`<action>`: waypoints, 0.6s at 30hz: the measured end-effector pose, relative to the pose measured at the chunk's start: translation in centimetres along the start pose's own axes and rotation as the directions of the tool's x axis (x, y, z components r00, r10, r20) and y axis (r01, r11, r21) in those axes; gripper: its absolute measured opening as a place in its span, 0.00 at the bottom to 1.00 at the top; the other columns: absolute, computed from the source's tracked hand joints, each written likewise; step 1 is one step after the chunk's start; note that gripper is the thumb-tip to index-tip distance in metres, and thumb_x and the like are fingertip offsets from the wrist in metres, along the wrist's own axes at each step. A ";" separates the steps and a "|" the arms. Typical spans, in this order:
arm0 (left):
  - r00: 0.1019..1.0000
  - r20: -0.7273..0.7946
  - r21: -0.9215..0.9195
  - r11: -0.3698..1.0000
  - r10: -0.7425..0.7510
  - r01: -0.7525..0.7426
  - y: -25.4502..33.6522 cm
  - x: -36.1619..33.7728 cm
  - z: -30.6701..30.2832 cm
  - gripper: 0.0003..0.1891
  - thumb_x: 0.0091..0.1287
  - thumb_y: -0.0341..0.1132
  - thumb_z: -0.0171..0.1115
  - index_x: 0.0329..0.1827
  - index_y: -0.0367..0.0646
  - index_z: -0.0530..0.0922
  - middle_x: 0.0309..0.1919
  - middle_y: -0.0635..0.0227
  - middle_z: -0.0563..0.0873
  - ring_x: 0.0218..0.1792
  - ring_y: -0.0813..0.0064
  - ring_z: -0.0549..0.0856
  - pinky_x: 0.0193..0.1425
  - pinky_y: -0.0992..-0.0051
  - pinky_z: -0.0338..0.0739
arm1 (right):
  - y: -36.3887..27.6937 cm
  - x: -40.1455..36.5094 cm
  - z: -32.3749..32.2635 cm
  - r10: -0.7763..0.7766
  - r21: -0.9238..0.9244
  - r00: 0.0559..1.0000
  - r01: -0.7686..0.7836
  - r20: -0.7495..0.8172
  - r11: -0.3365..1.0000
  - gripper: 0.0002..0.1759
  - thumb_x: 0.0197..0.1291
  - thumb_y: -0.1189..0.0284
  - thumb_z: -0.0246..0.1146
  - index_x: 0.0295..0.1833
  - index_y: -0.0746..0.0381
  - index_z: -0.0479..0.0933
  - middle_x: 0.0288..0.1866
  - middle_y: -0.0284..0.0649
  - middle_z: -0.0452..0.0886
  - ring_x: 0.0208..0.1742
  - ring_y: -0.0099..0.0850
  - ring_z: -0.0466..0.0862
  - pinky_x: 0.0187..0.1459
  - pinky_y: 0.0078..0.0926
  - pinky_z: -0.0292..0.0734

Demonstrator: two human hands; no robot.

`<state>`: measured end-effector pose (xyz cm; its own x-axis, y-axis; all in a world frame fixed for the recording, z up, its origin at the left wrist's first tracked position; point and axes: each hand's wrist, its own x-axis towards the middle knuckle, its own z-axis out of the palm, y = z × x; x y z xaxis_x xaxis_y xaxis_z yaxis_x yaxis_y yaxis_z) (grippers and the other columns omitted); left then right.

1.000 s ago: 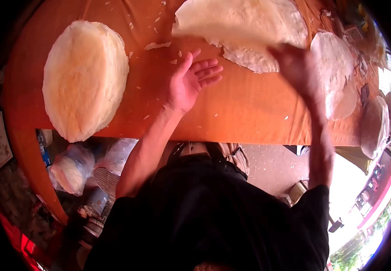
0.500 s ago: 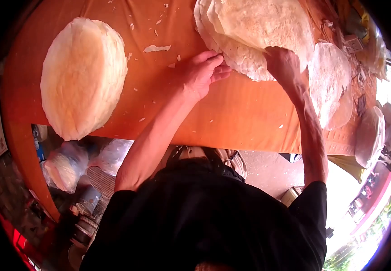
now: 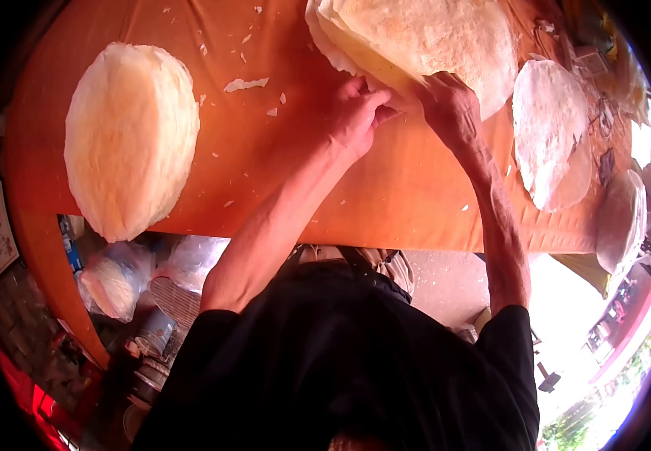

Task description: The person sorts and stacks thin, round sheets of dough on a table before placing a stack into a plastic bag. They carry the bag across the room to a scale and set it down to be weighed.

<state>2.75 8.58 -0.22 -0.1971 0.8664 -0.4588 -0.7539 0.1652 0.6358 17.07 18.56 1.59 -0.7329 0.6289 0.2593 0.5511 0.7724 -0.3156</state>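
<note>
A loose pile of thin, pale round sheets (image 3: 445,37) lies at the top centre of the orange-covered table. My right hand (image 3: 449,109) is closed on the near edge of the pile, its fingers pinching a sheet. Just to its left, my left hand (image 3: 363,113) pinches the lower left part of that edge, thumb and fingertips together. Between the hands the edge is lifted and folded. A tall, neat stack of similar sheets (image 3: 131,143) stands on the left of the table.
Another pale sheet (image 3: 549,128) lies at the right, beside a wrapped bundle (image 3: 620,222) at the table's edge. Small scraps (image 3: 246,85) are scattered over the orange cloth (image 3: 265,158). Plastic bags (image 3: 115,278) sit below the table at the left.
My right hand has moved slightly left, bringing the pile's near edge up and over. The left hand's fingers have closed on the edge. The whole view has shifted a little.
</note>
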 end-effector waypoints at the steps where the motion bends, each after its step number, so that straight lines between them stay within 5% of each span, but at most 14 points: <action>1: 0.999 -0.034 0.037 0.999 -0.028 0.029 0.1 0.5 0.1 0.12 0.63 0.27 0.58 0.50 0.38 0.75 0.45 0.66 0.83 0.44 0.72 0.83 0.49 0.70 0.83 | -0.1 0.2 -0.4 -0.015 0.010 1.000 0.015 0.001 1.000 0.07 0.55 0.67 0.63 0.35 0.58 0.81 0.30 0.37 0.80 0.38 0.38 0.80 0.36 0.36 0.77; 7: 0.965 -0.226 -0.108 0.988 -0.133 0.111 0.5 2.4 1.7 0.13 0.65 0.29 0.57 0.52 0.39 0.75 0.45 0.65 0.82 0.46 0.73 0.82 0.46 0.71 0.82 | -2.2 -0.3 -0.4 -0.008 0.004 0.997 0.009 -0.082 1.000 0.25 0.49 0.57 0.68 0.50 0.61 0.78 0.40 0.43 0.80 0.40 0.43 0.80 0.37 0.37 0.77; 9: 0.967 -0.208 -0.145 0.982 -0.147 0.118 0.9 2.2 2.1 0.13 0.65 0.28 0.57 0.53 0.39 0.75 0.45 0.65 0.82 0.48 0.73 0.81 0.46 0.70 0.82 | -1.7 -0.6 0.6 0.068 -0.078 0.984 -0.082 -0.163 0.994 0.16 0.51 0.63 0.66 0.43 0.60 0.79 0.36 0.41 0.81 0.40 0.42 0.80 0.36 0.38 0.77; 12: 0.967 -0.194 -0.108 0.983 -0.168 0.149 0.7 2.2 1.6 0.15 0.67 0.28 0.57 0.56 0.39 0.73 0.50 0.65 0.81 0.51 0.72 0.82 0.50 0.67 0.83 | -2.0 -0.1 -1.3 0.145 -0.135 0.988 -0.151 -0.053 0.979 0.06 0.52 0.69 0.65 0.35 0.57 0.79 0.30 0.40 0.80 0.35 0.39 0.81 0.32 0.36 0.76; 15: 0.999 -0.009 -0.200 0.979 -0.038 0.035 2.5 -2.4 3.1 0.17 0.67 0.33 0.58 0.58 0.41 0.72 0.50 0.65 0.81 0.50 0.70 0.82 0.49 0.67 0.82 | -1.6 1.4 -6.8 0.004 -0.245 0.999 -0.012 -0.032 0.969 0.04 0.56 0.69 0.64 0.31 0.57 0.78 0.26 0.41 0.79 0.26 0.37 0.80 0.26 0.34 0.74; 17: 0.997 0.005 -0.170 0.982 -0.080 0.080 2.1 -4.2 1.4 0.19 0.67 0.34 0.59 0.60 0.40 0.71 0.52 0.64 0.81 0.52 0.69 0.82 0.52 0.67 0.81 | -1.3 3.1 -11.8 0.294 -0.172 0.955 -0.284 0.037 0.943 0.08 0.59 0.66 0.64 0.31 0.57 0.79 0.22 0.42 0.78 0.18 0.37 0.76 0.22 0.33 0.71; 18: 0.995 0.009 -0.156 0.983 -0.100 0.100 1.8 -4.8 0.5 0.20 0.67 0.34 0.60 0.61 0.39 0.71 0.52 0.64 0.81 0.54 0.69 0.81 0.54 0.67 0.80 | 0.1 3.9 -13.0 0.251 -0.188 0.968 -0.241 0.028 0.952 0.09 0.60 0.64 0.64 0.31 0.57 0.80 0.20 0.42 0.77 0.16 0.36 0.75 0.21 0.32 0.70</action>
<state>2.70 5.00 3.41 -0.1154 0.8497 -0.5144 -0.8583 0.1754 0.4823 19.41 22.23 14.50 -0.5824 0.7997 0.1460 0.7764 0.6004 -0.1914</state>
